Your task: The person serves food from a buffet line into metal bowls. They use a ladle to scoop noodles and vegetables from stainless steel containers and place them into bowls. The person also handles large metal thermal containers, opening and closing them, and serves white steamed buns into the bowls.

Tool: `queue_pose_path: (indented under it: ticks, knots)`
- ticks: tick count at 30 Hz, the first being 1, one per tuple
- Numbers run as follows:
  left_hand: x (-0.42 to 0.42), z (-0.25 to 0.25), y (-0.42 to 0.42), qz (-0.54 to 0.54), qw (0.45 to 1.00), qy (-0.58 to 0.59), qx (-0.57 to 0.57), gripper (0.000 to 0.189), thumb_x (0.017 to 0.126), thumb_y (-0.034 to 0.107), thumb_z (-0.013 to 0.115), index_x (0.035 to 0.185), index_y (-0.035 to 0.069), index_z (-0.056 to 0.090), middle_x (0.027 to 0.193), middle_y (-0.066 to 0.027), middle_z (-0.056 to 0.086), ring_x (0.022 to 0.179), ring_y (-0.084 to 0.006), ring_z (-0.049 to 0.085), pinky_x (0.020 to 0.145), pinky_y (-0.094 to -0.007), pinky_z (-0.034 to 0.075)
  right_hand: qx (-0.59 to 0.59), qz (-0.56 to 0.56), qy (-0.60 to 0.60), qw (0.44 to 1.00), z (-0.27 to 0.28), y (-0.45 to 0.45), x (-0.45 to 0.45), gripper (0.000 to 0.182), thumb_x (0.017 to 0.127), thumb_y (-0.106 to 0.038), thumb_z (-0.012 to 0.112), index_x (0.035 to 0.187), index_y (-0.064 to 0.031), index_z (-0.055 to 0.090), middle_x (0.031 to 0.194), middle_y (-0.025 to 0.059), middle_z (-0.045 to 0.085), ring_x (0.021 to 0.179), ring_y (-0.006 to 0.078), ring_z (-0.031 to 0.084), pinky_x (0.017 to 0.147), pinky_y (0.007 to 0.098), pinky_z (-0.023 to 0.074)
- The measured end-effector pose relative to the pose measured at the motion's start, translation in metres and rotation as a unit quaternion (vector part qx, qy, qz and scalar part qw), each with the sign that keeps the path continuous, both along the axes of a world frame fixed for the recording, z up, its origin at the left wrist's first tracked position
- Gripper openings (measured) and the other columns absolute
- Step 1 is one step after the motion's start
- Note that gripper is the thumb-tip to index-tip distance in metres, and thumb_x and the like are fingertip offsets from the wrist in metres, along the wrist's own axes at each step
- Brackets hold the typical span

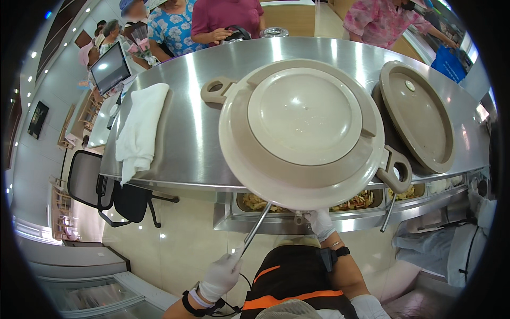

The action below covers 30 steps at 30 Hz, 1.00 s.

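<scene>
My left hand (224, 275), in a white glove, is closed around the metal handle (257, 227) of a utensil whose far end is hidden under a large beige insulated container (239, 159). That container has side handles and a round lighter lid (305, 115), with droplets on it. Gloved too, my right hand (320, 224) is at the container's near lower edge, its fingers partly hidden; what it holds I cannot tell. Below the container's rim, metal food pans (358, 201) hold chopped, cooked-looking food. A second utensil handle (387, 215) sticks out to the right.
A folded white towel (142, 129) lies on the left of the curved steel counter (191, 147). On the right rests an oval beige lid (422, 119). Several people stand across the counter, and a person in an apron (430, 247) is at lower right. An office chair (131, 203) stands at left.
</scene>
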<state>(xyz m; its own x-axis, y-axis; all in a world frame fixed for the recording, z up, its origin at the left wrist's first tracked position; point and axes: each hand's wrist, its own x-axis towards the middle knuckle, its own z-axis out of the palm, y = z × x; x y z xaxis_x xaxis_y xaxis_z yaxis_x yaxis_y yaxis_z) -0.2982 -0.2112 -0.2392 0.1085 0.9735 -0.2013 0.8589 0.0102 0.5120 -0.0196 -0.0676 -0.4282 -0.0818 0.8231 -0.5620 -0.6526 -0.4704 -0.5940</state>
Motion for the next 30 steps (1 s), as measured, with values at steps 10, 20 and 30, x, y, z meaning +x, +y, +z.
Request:
queue_pose_path:
  ticks: [10, 20, 30]
  knots:
    - [0.013, -0.167, 0.135, -0.064, 0.996, 0.011, 0.063, 0.049, 0.090, 0.013, 0.054, 0.138, 0.007, 0.048, 0.087, -0.0256, 0.066, 0.079, -0.0424, 0.065, 0.072, -0.0505, 0.052, -0.005, -0.012, -0.086, 0.996, 0.046, -0.035, 0.053, 0.059, 0.081, -0.014, 0.071, 0.129, -0.0096, 0.036, 0.125, 0.0129, 0.049, 0.116, 0.0295, 0.056, 0.089, 0.0502, 0.0532]
    - [0.011, -0.079, 0.139, 0.110, 0.846, -0.311, -0.420, 0.034, 0.097, 0.017, 0.055, 0.130, 0.006, 0.054, 0.062, 0.0018, 0.045, 0.044, -0.0071, 0.039, 0.040, -0.0238, 0.031, 0.005, -0.015, -0.083, 0.996, 0.028, -0.053, 0.086, 0.059, 0.082, -0.014, 0.068, 0.131, -0.0090, 0.035, 0.124, 0.0125, 0.052, 0.111, 0.0283, 0.059, 0.083, 0.0475, 0.0564]
    - [-0.030, -0.043, 0.095, 0.226, 0.794, -0.415, -0.382, 0.046, 0.097, 0.013, 0.051, 0.143, 0.010, 0.047, 0.063, 0.0019, 0.044, 0.043, -0.0063, 0.036, 0.038, -0.0235, 0.028, -0.008, -0.002, -0.117, 0.993, -0.008, -0.038, 0.069, 0.045, 0.081, -0.013, 0.071, 0.113, -0.0093, 0.039, 0.104, 0.0065, 0.053, 0.093, 0.0200, 0.061, 0.072, 0.0409, 0.0558]
